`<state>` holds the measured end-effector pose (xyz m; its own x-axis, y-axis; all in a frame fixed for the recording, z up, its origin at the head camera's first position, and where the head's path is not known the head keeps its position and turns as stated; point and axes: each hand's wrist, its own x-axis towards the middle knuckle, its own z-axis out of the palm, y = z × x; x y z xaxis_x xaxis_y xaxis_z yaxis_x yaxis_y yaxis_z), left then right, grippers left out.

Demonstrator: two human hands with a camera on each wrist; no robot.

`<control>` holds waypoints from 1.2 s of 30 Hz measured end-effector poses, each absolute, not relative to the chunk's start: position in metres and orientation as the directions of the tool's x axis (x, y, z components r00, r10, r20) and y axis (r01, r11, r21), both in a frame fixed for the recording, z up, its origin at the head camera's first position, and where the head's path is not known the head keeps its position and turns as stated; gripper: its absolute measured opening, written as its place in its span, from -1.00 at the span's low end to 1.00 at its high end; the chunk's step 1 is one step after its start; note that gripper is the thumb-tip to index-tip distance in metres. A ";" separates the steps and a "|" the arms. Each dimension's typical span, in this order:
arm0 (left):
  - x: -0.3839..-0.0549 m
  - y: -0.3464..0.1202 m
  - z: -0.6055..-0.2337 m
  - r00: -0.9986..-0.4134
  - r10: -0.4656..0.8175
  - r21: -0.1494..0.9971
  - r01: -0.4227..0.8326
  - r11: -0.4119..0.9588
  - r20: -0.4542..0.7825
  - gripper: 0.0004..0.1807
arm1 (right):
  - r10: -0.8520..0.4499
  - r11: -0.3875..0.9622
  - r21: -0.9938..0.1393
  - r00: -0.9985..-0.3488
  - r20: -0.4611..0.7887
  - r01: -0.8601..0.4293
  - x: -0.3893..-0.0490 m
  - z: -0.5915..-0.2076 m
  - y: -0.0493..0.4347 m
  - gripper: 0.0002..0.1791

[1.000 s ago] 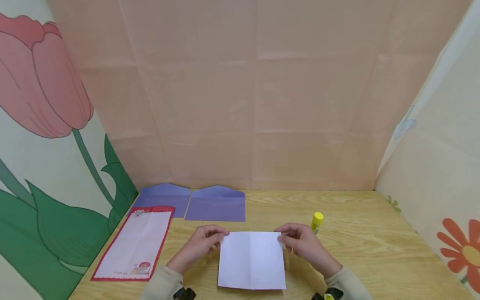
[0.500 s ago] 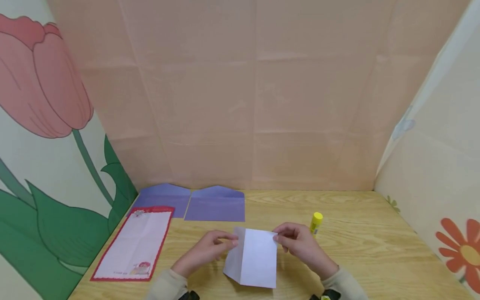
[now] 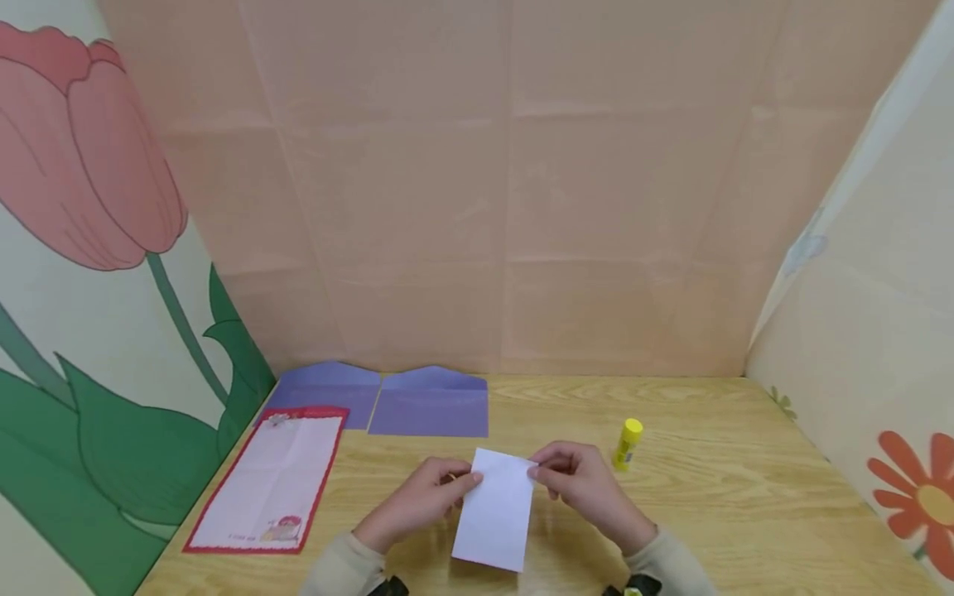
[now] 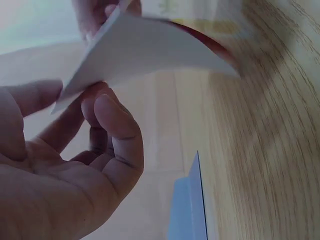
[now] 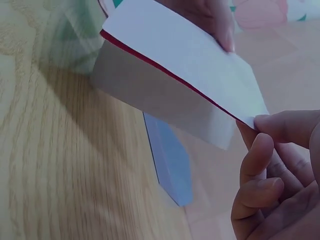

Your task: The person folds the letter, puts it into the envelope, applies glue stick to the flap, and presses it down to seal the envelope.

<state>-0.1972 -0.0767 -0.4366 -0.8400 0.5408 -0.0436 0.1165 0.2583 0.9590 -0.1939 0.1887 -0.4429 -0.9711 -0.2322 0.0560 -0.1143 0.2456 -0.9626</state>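
Both hands hold a folded sheet of paper (image 3: pixel 495 513) above the front middle of the table. Its white outside faces up, and a thin red line runs along its edge in the right wrist view. The left hand (image 3: pixel 425 501) pinches the paper's upper left edge between thumb and fingers. At the upper right corner, the right hand (image 3: pixel 592 495) pinches it between thumb and index finger. From the right wrist, the upper panel (image 5: pixel 180 60) stands apart from a greyish lower panel (image 5: pixel 165 100). The left wrist view shows the paper (image 4: pixel 145 50) bent in a curve.
On the left of the table (image 3: pixel 730 497) lies a white sheet with a red border (image 3: pixel 264 488). Behind it are two purple envelopes, one left (image 3: pixel 328 397) and one right (image 3: pixel 428 411). A yellow glue stick (image 3: pixel 628 444) stands beyond the right hand.
The sheet, held out flat with a middle crease, has been folded to about half its width. The left hand has moved rightward with its edge; the right hand has shifted slightly left.
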 end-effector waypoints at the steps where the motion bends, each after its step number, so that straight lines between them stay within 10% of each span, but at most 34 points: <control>1: -0.197 -0.076 -0.436 -0.839 0.542 0.962 0.119 0.246 -0.035 -0.63 | -0.235 0.244 -0.962 -0.970 0.062 -0.121 -0.194 -0.443 0.188 -0.77; 17: -0.192 -0.071 -0.431 -0.772 0.635 0.861 0.319 0.396 -0.006 -0.67 | -0.380 0.410 -0.787 -0.871 0.312 -0.460 -0.195 -0.440 0.164 -0.93; 36: -0.196 -0.082 -0.441 -0.831 0.548 0.849 0.358 0.389 0.099 -0.75 | -0.317 0.294 -0.860 -0.892 0.323 -0.417 -0.197 -0.440 0.169 -0.91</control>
